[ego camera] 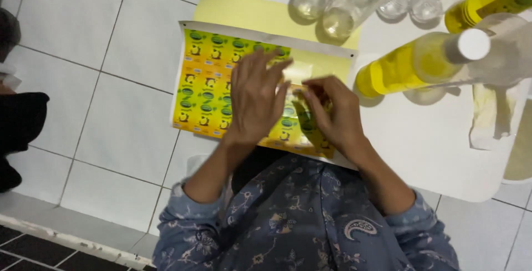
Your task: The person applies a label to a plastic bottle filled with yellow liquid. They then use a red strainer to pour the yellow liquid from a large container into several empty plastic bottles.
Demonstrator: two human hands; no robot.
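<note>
1. Sticker sheet (208, 85), yellow-green labels, lying flat on the white board (443, 154) mid-frame.
2. Left hand (256, 96) pressing down flat, fingers spread.
3. Right hand (332, 117) pinching one label (303, 117) near the sheet's lower right edge.
4. Probably thin, floppy, tacky; best lifted by a corner.

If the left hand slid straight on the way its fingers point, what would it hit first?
Probably the clear empty bottles lying beyond the label sheet. The left hand points up and slightly right across the sheet; depth is unclear, so it might pass under them.
</note>
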